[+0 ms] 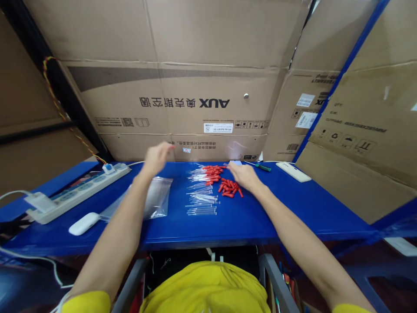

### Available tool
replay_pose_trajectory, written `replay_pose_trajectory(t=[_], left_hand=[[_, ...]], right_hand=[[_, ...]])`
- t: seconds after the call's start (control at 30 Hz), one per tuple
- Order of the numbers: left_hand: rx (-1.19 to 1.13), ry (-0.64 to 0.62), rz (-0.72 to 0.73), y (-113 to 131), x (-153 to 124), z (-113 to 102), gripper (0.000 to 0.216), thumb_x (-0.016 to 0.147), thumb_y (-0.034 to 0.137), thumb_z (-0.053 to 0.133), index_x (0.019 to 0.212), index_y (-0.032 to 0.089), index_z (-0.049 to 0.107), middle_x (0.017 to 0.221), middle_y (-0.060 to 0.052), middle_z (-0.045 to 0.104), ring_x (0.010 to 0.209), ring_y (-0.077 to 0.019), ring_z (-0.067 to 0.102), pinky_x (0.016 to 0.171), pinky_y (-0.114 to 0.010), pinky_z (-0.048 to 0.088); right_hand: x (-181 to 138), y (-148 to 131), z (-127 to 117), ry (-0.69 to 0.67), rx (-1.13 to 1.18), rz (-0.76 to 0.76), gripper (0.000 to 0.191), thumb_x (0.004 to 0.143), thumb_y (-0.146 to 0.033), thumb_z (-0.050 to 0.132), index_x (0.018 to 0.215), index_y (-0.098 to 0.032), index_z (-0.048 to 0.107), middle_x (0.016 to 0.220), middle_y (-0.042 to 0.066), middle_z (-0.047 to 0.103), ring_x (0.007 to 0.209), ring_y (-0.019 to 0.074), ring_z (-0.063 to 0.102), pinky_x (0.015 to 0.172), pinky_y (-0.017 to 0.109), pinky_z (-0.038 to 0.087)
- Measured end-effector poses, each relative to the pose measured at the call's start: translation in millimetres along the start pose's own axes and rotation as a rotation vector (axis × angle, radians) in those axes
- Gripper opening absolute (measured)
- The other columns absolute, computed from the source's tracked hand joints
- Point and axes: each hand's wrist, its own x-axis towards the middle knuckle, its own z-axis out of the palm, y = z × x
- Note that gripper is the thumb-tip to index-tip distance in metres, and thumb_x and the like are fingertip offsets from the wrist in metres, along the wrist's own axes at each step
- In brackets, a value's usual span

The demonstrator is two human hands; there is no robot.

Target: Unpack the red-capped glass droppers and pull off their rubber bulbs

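My left hand (157,159) is raised at the back of the table, left of the rows, its fingers drawn together and blurred by motion. A small red patch shows at its fingertips; what it belongs to is unclear. My right hand (244,174) is at the back right of the rows, its fingertips pinched at the red end of a dropper. Several clear droppers with red rubber bulbs (213,173) lie side by side, bulbs to the right. In front of them are bare clear dropper tubes (202,199). Loose red rubber bulbs (230,188) form a pile beside them.
A clear plastic bag (160,198) lies partly behind my left forearm. To its left are a white case (84,224) and a power strip (87,187). A green-handled screwdriver (262,167) and a white phone-like slab (293,171) lie back right. Cardboard (182,82) walls the blue table (247,221).
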Motion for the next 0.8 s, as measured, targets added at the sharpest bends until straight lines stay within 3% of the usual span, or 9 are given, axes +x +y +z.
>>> replay_pose_trajectory(t=[0.07,0.13,0.2,0.27,0.37,0.47,0.63,0.8], left_hand=[[0.044,0.249,-0.167,-22.2,2.9,-17.9,0.039,0.106,0.048,0.041,0.095,0.020,0.066,0.081,-0.004,0.069,0.073,-0.0178,0.060,0.068,-0.027,0.041],[0.042,0.318,-0.184,-28.0,3.4,-23.9,0.034,0.104,0.046,0.046,0.095,0.020,0.065,0.081,-0.003,0.069,0.073,-0.0167,0.059,0.070,-0.026,0.042],[0.003,0.230,-0.085,-17.7,1.8,-17.6,0.031,0.103,0.046,0.051,0.099,0.019,0.065,0.086,-0.003,0.070,0.074,-0.0162,0.060,0.071,-0.026,0.043],[-0.013,0.092,0.030,0.5,-1.1,-4.1,0.030,0.101,0.047,0.056,0.103,0.019,0.066,0.093,-0.004,0.071,0.077,-0.0165,0.061,0.072,-0.026,0.045],[-0.008,-0.092,0.179,24.1,-7.1,17.2,0.027,0.101,0.046,0.058,0.104,0.021,0.066,0.098,-0.004,0.069,0.079,-0.0163,0.062,0.074,-0.027,0.045],[-0.036,-0.199,0.266,34.4,-12.5,33.1,0.019,0.101,0.039,0.058,0.104,0.022,0.065,0.101,-0.004,0.068,0.083,-0.0167,0.062,0.077,-0.028,0.046],[-0.121,-0.261,0.269,39.8,-17.4,50.7,0.014,0.099,0.034,0.061,0.105,0.021,0.063,0.101,-0.004,0.069,0.081,-0.0166,0.063,0.074,-0.028,0.046],[-0.194,-0.292,0.181,47.5,-21.9,62.0,0.025,0.100,0.044,0.062,0.109,0.021,0.063,0.096,-0.003,0.073,0.078,-0.0161,0.066,0.069,-0.027,0.045]], right_hand=[[-1.4,15.6,-1.6,0.101,0.061,0.092,0.043,0.114,-0.041,0.027,0.120,-0.019,0.064,0.081,0.007,0.073,0.069,0.0215,0.064,0.064,0.029,0.032],[0.6,16.4,-1.6,0.246,0.130,0.019,0.044,0.114,-0.040,0.028,0.118,-0.019,0.067,0.090,0.009,0.073,0.083,0.0225,0.064,0.071,0.030,0.037],[4.1,3.6,-0.5,0.367,0.182,-0.144,0.043,0.113,-0.041,0.033,0.116,-0.020,0.071,0.102,0.011,0.071,0.097,0.0239,0.060,0.081,0.033,0.039],[6.3,-15.3,0.7,0.412,0.196,-0.279,0.041,0.111,-0.044,0.041,0.115,-0.023,0.075,0.102,0.010,0.067,0.098,0.0249,0.054,0.085,0.037,0.037],[5.7,-38.0,2.9,0.392,0.195,-0.413,0.035,0.109,-0.045,0.048,0.114,-0.026,0.077,0.099,0.009,0.067,0.096,0.0251,0.049,0.087,0.041,0.033],[4.2,-46.9,8.9,0.339,0.233,-0.511,0.030,0.109,-0.041,0.050,0.114,-0.026,0.076,0.100,0.008,0.070,0.097,0.0244,0.049,0.088,0.041,0.032],[6.4,-50.1,25.6,0.230,0.335,-0.570,0.019,0.107,-0.031,0.056,0.104,-0.022,0.072,0.095,0.006,0.072,0.094,0.0220,0.055,0.090,0.037,0.034],[8.1,-55.6,33.6,0.127,0.355,-0.539,0.010,0.102,-0.029,0.063,0.098,-0.021,0.068,0.094,0.006,0.071,0.093,0.0217,0.057,0.089,0.035,0.034]])
